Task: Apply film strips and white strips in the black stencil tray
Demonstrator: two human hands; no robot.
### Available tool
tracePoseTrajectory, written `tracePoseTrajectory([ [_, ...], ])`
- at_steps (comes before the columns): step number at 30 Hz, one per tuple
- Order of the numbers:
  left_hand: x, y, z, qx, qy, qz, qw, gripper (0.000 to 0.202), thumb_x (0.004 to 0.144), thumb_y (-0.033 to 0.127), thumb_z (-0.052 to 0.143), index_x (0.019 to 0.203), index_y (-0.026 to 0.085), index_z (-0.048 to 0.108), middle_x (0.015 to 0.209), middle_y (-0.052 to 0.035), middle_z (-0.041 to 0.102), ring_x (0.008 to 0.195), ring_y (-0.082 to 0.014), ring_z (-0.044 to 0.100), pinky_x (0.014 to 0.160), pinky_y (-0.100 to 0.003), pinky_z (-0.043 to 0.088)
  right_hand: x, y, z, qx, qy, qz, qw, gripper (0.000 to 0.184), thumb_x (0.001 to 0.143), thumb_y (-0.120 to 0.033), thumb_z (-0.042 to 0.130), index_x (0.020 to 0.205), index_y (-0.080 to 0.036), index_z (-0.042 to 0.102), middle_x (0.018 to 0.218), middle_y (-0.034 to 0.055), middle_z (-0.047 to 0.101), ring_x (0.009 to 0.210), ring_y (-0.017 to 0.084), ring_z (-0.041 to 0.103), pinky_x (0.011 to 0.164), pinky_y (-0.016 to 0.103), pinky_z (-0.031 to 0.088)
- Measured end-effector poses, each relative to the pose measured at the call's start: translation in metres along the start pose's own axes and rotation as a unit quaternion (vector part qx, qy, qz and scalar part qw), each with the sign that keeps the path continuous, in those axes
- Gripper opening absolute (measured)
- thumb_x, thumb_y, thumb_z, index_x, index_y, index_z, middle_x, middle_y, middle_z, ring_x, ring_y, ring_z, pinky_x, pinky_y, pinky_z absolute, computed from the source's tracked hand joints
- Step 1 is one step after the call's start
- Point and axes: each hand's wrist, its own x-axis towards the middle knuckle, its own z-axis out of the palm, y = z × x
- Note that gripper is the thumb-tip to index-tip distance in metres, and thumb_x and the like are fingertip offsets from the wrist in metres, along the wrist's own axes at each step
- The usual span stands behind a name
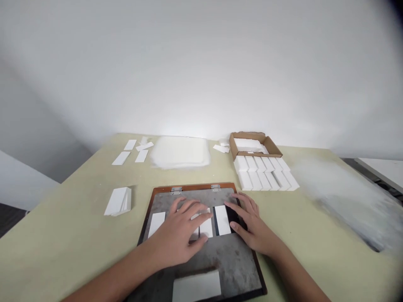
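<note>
A hinged board with a grey plate lies in front of me, several white cards set in a row across it. My left hand rests over the middle of that row with fingers spread, touching a white card and partly hiding its neighbours. My right hand is at the row's right end, its thumb and fingertips apart around the edge of another white card beside a black strip. At the left end a white card lies uncovered. A white block sits on the plate's near part.
A small stack of white cards stands left of the board. Loose cards are scattered at the back left. At the back right, a cardboard box holds white cards, with rows of card stacks before it. Blurred patches cover parts of the table.
</note>
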Motion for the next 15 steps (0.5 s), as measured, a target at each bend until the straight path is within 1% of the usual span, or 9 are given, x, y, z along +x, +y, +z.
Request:
tracePoseTrajectory([
  [5, -0.0015, 0.0016, 0.0012, -0.001, 0.009, 0.004, 1.000, 0.032, 0.094, 0.026, 0.064, 0.125, 0.032, 0.067, 0.139, -0.0071, 0.065, 0.135, -0.0343, 0.054, 0.119, -0.068, 0.020, -0.0020, 0.0014, -0.0020, -0.011, -0.013, -0.005, 1.000, 0.055, 0.104, -0.054, 0.058, 0.155, -0.035, 0.053, 0.166, 0.0110, 0.039, 0.157, 0.037, 0.029, 0.125, 0.063, 0.031],
  [9, -0.0009, 0.0029, 0.0011, -0.007, 0.013, 0.000, 1.000, 0.030, 0.094, 0.026, 0.064, 0.124, 0.031, 0.068, 0.136, -0.0064, 0.067, 0.132, -0.0332, 0.057, 0.119, -0.067, 0.020, -0.0016, 0.0003, -0.0016, -0.016, -0.016, -0.002, 1.000, 0.056, 0.102, -0.055, 0.059, 0.153, -0.032, 0.055, 0.164, 0.0128, 0.041, 0.156, 0.037, 0.031, 0.124, 0.062, 0.033],
  [15, -0.0004, 0.0015, -0.0009, -0.014, 0.007, -0.001, 1.000, 0.027, 0.096, 0.027, 0.065, 0.122, 0.032, 0.070, 0.135, -0.0043, 0.068, 0.131, -0.0319, 0.058, 0.122, -0.065, 0.018, -0.0008, -0.0010, 0.0003, -0.024, -0.018, 0.002, 1.000, 0.056, 0.102, -0.056, 0.058, 0.152, -0.031, 0.056, 0.163, 0.0133, 0.041, 0.155, 0.037, 0.032, 0.123, 0.062, 0.032],
])
